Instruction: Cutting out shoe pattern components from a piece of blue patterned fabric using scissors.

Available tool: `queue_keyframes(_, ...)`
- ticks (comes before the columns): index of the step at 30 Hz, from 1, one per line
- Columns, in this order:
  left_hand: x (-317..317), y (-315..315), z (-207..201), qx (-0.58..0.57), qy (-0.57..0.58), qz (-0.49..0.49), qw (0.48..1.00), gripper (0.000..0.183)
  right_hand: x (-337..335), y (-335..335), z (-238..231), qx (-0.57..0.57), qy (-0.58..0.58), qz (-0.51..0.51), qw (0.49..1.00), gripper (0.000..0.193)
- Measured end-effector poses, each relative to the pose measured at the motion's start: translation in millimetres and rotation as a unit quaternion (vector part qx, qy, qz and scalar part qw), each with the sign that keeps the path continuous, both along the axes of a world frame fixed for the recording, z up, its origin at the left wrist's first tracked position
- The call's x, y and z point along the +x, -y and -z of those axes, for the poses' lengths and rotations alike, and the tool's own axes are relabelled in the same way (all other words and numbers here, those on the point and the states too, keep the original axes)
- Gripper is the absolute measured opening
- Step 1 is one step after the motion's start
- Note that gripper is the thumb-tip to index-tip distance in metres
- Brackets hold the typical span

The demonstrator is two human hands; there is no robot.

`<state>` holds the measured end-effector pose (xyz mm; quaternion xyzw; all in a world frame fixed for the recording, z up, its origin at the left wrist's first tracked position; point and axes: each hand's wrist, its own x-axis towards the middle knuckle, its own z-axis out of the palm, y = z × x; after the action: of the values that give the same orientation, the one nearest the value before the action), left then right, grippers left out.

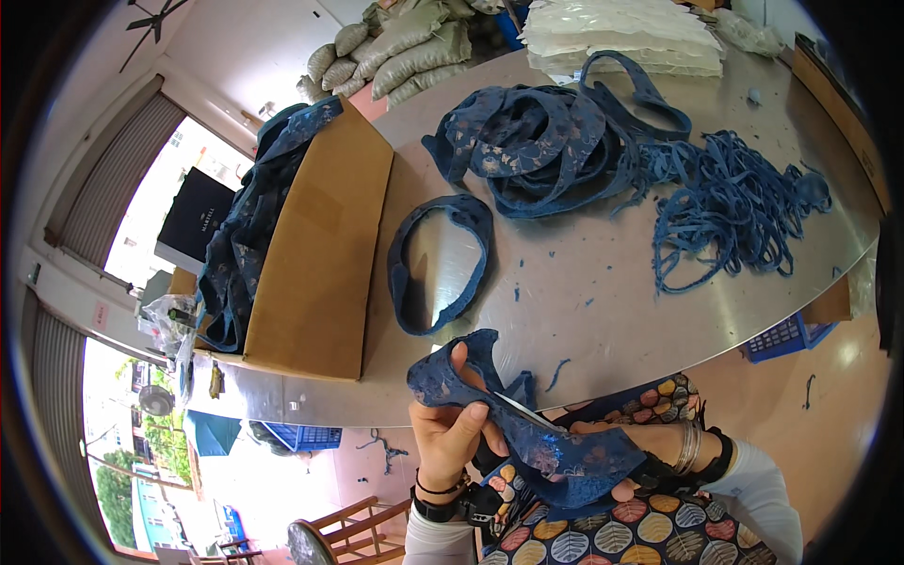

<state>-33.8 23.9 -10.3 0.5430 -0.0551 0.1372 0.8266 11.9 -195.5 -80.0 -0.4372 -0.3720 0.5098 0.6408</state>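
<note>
Steel tabletop (603, 301) carries blue bands and scraps beside a cardboard box (320, 254), while the left hand (452, 428) clamps patterned blue fabric (527, 433), the right hand (650, 447) mostly hidden, fingers unclear.

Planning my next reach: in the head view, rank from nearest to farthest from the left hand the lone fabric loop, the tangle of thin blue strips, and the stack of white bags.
From the left hand:
1. Lone fabric loop, just above it on the table.
2. Tangle of thin blue strips, far right.
3. Stack of white bags, at the table's far edge.
</note>
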Motion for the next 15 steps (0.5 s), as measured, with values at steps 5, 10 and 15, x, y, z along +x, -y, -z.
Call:
queue_keyframes(5,0.2,2.3,-0.4,-0.007,0.003,-0.004,1.000,0.054,2.1,-6.3,0.1,-0.043,0.050,-0.015,0.998,0.055)
queue_keyframes(10,0.6,9.8,2.5,0.019,-0.012,-0.057,0.998,0.058,-3.9,-13.0,18.2,-0.015,0.077,0.028,0.997,0.067)
queue_keyframes(15,2.7,19.7,-9.1,0.003,-0.037,-0.067,0.997,0.056,-12.1,-24.6,53.9,0.050,0.032,0.030,0.998,0.070)
